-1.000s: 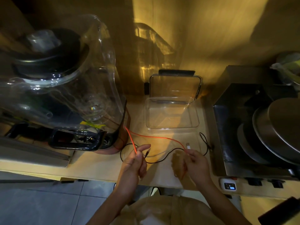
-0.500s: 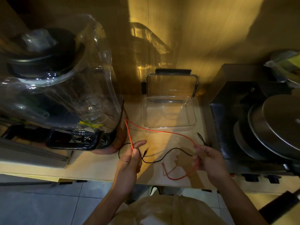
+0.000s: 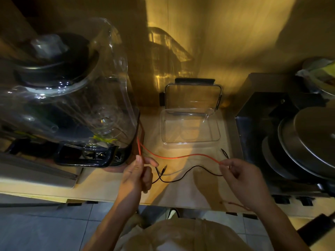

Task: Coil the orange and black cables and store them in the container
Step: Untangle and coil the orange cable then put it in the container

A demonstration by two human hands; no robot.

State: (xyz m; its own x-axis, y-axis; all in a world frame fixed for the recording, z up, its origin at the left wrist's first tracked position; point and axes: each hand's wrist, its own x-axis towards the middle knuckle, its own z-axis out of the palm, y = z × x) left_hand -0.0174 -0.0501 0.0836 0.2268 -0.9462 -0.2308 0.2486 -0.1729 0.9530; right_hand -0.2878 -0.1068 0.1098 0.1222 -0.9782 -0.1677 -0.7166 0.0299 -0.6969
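"Two hands are on the orange cable (image 3: 181, 157) now. Can you see?"

"Yes. The left hand (image 3: 138, 175) pinches one part by the big clear jug (image 3: 76, 98). The right hand (image 3: 241, 175) pinches it farther along. The cable hangs stretched between them, above the surface (image 3: 192, 194)."

"Where is the black cable (image 3: 188, 175)?"

"It lies loose on the surface, under the orange one. No hand seems to hold it, but it is dark there."

"And the container (image 3: 190, 141)?"

"It sits open just behind the cables, with nothing in it. Its lid (image 3: 193, 96) leans on the wall."

"How do I coil the orange one well?"

"I think you keep the left hand holding tight. Bring the right hand over to it, making round loops all the same. Don't snag the black cable."
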